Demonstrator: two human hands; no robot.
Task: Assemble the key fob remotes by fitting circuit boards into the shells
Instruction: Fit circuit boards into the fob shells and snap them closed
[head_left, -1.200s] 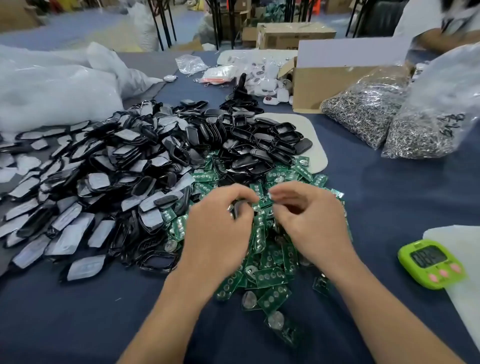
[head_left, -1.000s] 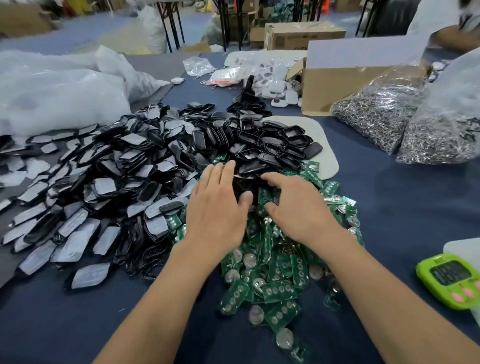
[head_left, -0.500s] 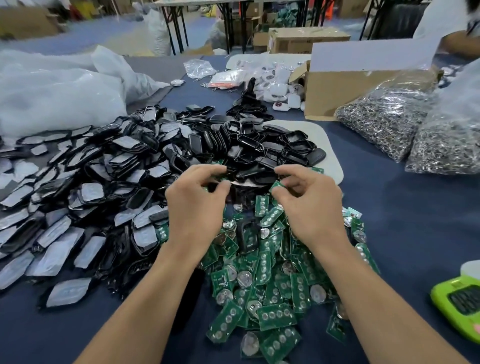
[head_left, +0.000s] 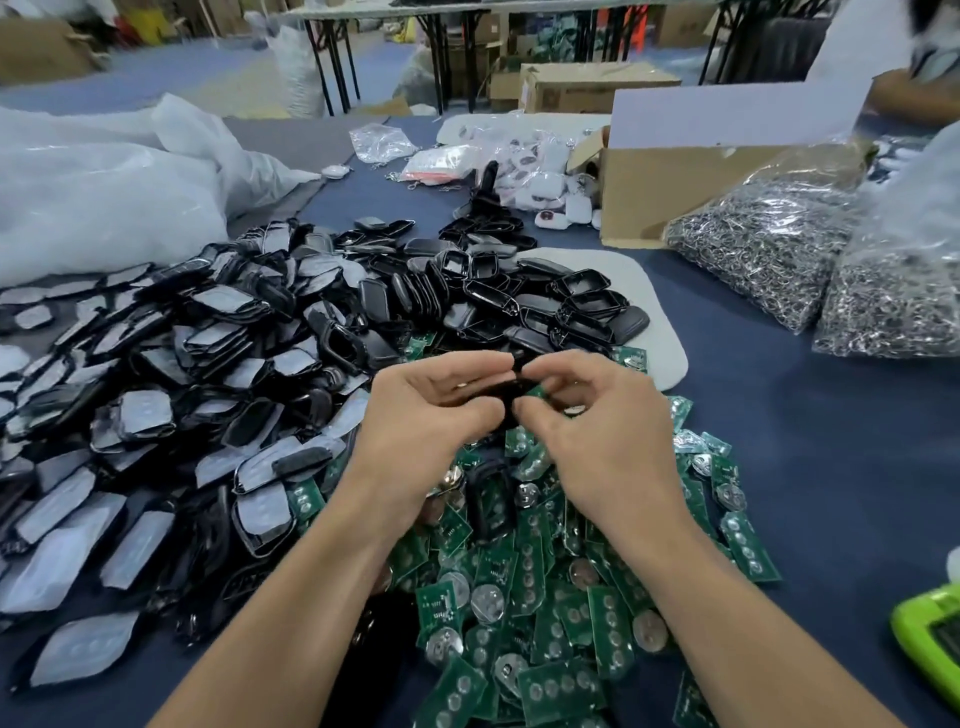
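Note:
Both hands meet above the heap of green circuit boards (head_left: 545, 597). My left hand (head_left: 426, 421) grips a black key fob shell (head_left: 498, 389) between thumb and fingers. My right hand (head_left: 597, 415) pinches the shell's right end, where a bit of green circuit board (head_left: 535, 393) shows between its fingers. Most of the shell is hidden by the fingers. A pile of empty black shells (head_left: 519, 301) lies just beyond the hands. Shell halves with grey button pads (head_left: 171, 395) spread across the left of the table.
A green timer (head_left: 930, 634) sits at the right edge. Bags of metal key rings (head_left: 779, 244) and a cardboard box (head_left: 675, 182) stand at the back right. White plastic bags (head_left: 104, 192) fill the back left. Another person's arm shows at the far right corner.
Half a second ago each hand was picking from the piles, a little apart. They have come together and hold one black shell between them, raised slightly above the boards.

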